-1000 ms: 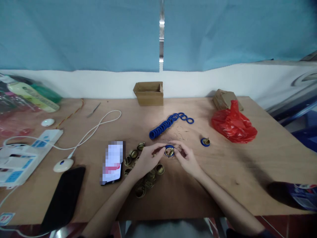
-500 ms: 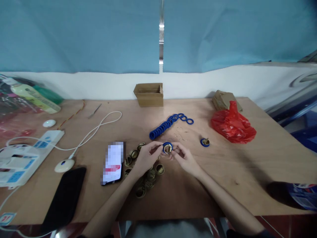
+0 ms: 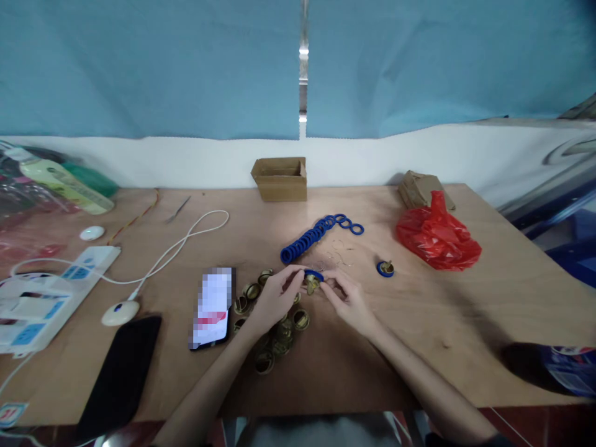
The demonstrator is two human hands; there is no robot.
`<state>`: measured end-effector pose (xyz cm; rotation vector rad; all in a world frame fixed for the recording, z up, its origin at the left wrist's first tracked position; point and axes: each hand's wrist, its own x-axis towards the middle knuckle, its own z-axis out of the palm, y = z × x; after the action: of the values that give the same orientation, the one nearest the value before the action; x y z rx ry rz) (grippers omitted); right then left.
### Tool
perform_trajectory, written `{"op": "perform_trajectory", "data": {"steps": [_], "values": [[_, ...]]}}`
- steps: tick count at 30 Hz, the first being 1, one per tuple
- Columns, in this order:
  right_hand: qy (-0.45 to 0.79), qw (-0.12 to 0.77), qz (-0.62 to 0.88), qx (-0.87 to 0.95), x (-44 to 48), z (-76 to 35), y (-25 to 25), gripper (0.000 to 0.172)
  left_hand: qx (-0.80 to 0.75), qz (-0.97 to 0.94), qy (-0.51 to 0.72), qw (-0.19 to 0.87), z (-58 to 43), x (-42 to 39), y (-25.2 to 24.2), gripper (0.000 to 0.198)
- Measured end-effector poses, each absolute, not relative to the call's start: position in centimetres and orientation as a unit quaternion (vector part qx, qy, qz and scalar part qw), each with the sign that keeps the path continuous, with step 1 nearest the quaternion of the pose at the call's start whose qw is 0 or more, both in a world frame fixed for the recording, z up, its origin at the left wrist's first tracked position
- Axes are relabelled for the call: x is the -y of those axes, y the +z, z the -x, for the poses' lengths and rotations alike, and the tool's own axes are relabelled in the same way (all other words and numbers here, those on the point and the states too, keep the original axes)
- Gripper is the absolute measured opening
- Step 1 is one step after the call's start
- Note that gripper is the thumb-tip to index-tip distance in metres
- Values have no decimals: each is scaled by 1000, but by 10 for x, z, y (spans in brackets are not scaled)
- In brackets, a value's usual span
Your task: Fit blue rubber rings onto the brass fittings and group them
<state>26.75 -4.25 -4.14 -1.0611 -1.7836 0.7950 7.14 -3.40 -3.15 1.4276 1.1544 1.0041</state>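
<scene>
Left hand (image 3: 275, 297) and right hand (image 3: 348, 300) pinch a round blue ring (image 3: 314, 274) and gold metal piece (image 3: 311, 285) — crooked pushing could slip them.

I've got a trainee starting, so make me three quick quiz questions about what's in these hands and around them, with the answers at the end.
1. Multiple choice: what do the left hand and the right hand hold between them?
A) a red plastic bag
B) a brass-coloured fitting and a blue ring
C) a white cable

2. True or false: the open cardboard box stands farther from the hands than the row of blue rings does.

3. Fill in the side, as the person sees it: the smartphone with the lit screen lies to the ____ of the cluster of loose fittings.

Key: 1. B; 2. true; 3. left.
</scene>
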Motion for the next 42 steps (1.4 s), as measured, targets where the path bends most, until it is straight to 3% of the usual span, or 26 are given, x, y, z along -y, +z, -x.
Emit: {"op": "perform_trajectory", "data": {"steps": [5,9,14,19,26,42], "values": [[262,419,377,783,46,-268,-45,20,-463,-636,405,466,-70,35,-32,32],[266,417,378,782,48,-266,-49,29,-437,-617,415,507,-71,36,-31,41],[206,437,513,710,27,-282,-56,19,-464,-594,434,494,-75,37,-26,39],[101,346,616,701,-1,-320,-72,19,-477,-600,442,466,-73,37,-26,35],[112,289,602,736,-4,-324,-83,26,-474,-595,443,473,-73,36,-29,35],[122,316,598,727,-6,-315,-90,29,-464,-615,448,454,-74,35,-30,33]]}}
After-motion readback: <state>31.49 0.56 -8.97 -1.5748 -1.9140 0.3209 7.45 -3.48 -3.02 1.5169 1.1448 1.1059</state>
